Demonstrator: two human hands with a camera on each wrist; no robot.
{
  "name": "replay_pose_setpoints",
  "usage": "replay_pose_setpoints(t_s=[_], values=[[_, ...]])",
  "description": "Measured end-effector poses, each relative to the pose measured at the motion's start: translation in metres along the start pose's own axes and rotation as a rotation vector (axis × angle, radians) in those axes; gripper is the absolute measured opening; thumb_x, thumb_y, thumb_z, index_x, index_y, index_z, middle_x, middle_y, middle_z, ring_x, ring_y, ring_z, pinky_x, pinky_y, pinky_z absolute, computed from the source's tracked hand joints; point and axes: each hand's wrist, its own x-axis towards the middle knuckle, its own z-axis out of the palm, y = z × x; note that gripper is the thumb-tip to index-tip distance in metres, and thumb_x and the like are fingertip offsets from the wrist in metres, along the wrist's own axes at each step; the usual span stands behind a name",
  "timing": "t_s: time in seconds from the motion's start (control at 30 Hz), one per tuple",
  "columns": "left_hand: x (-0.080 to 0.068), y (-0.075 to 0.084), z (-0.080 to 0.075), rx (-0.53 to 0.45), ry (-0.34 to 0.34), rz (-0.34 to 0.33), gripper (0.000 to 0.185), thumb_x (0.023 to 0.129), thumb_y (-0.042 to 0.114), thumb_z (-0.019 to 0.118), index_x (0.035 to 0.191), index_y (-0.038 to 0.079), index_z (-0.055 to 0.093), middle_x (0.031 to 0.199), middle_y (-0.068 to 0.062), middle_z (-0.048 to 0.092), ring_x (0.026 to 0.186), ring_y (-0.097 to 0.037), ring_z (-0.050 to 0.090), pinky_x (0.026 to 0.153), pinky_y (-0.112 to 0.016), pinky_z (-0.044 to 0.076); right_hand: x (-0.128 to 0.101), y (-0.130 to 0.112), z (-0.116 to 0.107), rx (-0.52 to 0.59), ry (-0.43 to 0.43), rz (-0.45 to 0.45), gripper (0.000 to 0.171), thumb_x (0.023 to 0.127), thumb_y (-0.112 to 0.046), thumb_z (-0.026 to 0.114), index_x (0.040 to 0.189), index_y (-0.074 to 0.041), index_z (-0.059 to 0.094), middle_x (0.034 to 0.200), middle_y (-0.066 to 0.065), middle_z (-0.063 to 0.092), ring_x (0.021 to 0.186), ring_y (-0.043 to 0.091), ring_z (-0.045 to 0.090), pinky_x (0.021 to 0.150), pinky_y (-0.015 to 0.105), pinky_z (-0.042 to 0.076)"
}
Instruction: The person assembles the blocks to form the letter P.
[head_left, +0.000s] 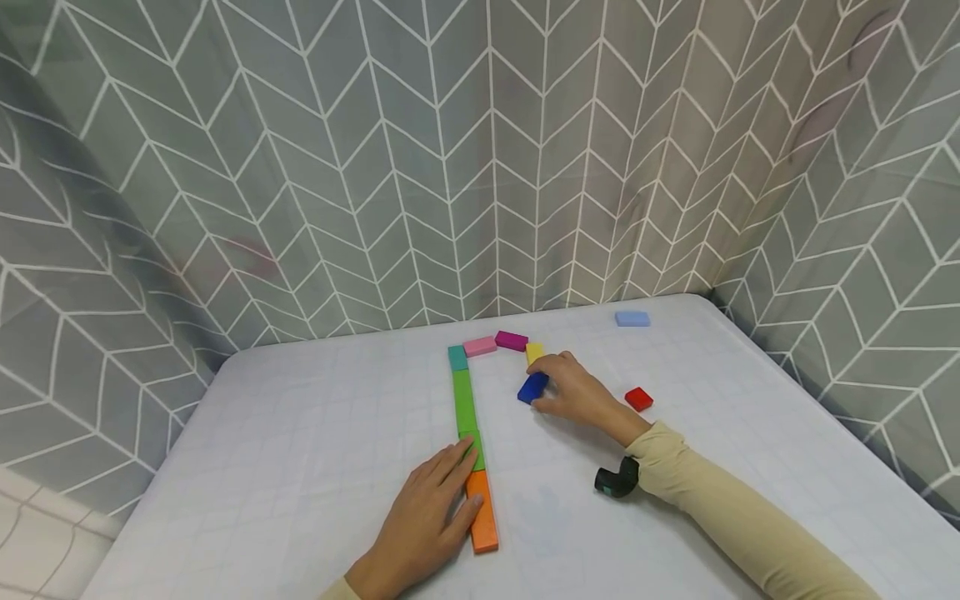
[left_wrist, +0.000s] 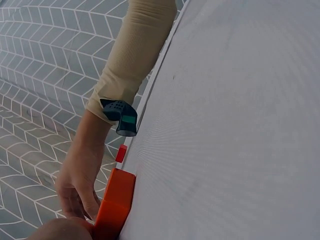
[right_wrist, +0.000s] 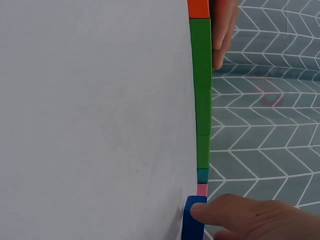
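My right hand (head_left: 573,390) pinches a dark blue block (head_left: 533,387) between thumb and fingers, just in front of a partly covered yellow block (head_left: 535,351). Flat on the table lies my left hand (head_left: 427,508), its extended fingers touching the row at a green block (head_left: 471,450) and an orange block (head_left: 483,525). Farther up, that row continues with more green (head_left: 464,400) and a teal block (head_left: 458,357). A pink block (head_left: 480,346) and a magenta block (head_left: 512,340) run rightward from the teal end. In the right wrist view, the thumb presses the blue block (right_wrist: 193,217).
A red block (head_left: 639,399) lies right of my right hand, and a light blue block (head_left: 632,318) is near the back edge. A black wrist device (head_left: 617,478) sits at the right sleeve. Patterned curtains (head_left: 465,167) border the white table (head_left: 300,433).
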Motion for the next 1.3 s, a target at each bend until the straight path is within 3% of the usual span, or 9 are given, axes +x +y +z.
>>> replay_pose_setpoints(t_s=[0.3,0.4,0.5,0.63,0.77,0.9,1.13,1.3], values=[[-0.003,-0.002,0.0,-0.013,0.013,-0.012,0.062,0.108,0.047,0.052,0.158,0.011,0.047,0.168,0.003,0.032,0.15,-0.021,0.034,0.118,-0.05,0.033,0.003,-0.001,0.002,-0.02,-0.017,0.017,0.049,0.086,-0.015,0.086,0.13,-0.003,0.067,0.138,0.017,0.06,0.128,0.034,0.051,0.104,0.05,0.051],[-0.003,-0.002,-0.001,-0.012,0.008,-0.019,0.062,0.108,0.048,0.051,0.158,0.012,0.046,0.168,0.003,0.032,0.15,-0.021,0.033,0.119,-0.05,0.033,0.005,0.003,-0.006,-0.01,0.018,0.006,0.048,0.089,-0.017,0.084,0.131,-0.002,0.066,0.139,0.018,0.06,0.13,0.037,0.05,0.106,0.053,0.048],[-0.003,-0.001,-0.001,-0.012,0.01,-0.016,0.062,0.108,0.049,0.05,0.158,0.012,0.046,0.167,0.002,0.032,0.15,-0.021,0.034,0.118,-0.05,0.033,0.011,0.021,-0.024,-0.008,0.091,-0.014,0.043,0.093,-0.014,0.078,0.13,0.002,0.065,0.137,0.021,0.061,0.13,0.041,0.05,0.109,0.056,0.043],[-0.002,-0.002,-0.001,-0.013,0.02,-0.001,0.061,0.108,0.047,0.05,0.158,0.011,0.046,0.167,0.002,0.033,0.15,-0.021,0.034,0.118,-0.05,0.033,0.023,0.067,-0.053,-0.063,0.158,0.049,0.035,0.096,-0.004,0.065,0.129,0.009,0.063,0.137,0.028,0.06,0.127,0.049,0.049,0.105,0.062,0.043],[-0.002,-0.003,-0.001,-0.013,0.015,0.013,0.061,0.108,0.046,0.05,0.158,0.012,0.046,0.167,0.002,0.032,0.15,-0.021,0.034,0.118,-0.049,0.033,0.027,0.114,-0.074,-0.165,0.096,0.194,0.044,0.094,0.003,0.054,0.138,0.01,0.056,0.146,0.033,0.05,0.131,0.056,0.043,0.101,0.071,0.042],[-0.002,-0.003,-0.001,-0.011,0.014,0.02,0.061,0.109,0.047,0.049,0.158,0.012,0.046,0.168,0.003,0.031,0.15,-0.02,0.034,0.118,-0.048,0.033,0.023,0.143,-0.086,-0.24,-0.021,0.259,0.053,0.092,0.007,0.05,0.145,0.012,0.048,0.152,0.036,0.04,0.138,0.058,0.035,0.105,0.075,0.035],[-0.002,-0.003,-0.002,-0.005,0.041,0.029,0.06,0.109,0.047,0.05,0.157,0.011,0.049,0.167,0.002,0.034,0.148,-0.022,0.036,0.117,-0.049,0.036,0.016,0.152,-0.092,-0.177,-0.003,0.296,0.035,0.091,0.006,0.062,0.125,0.004,0.064,0.128,0.034,0.06,0.119,0.053,0.055,0.097,0.069,0.045],[-0.003,-0.002,0.0,-0.012,0.058,0.037,0.059,0.108,0.045,0.051,0.156,0.009,0.05,0.166,0.0,0.036,0.147,-0.024,0.038,0.116,-0.051,0.037,0.008,0.144,-0.093,-0.135,-0.009,0.285,0.031,0.092,0.007,0.062,0.122,0.003,0.065,0.123,0.033,0.063,0.113,0.049,0.059,0.096,0.066,0.048]])
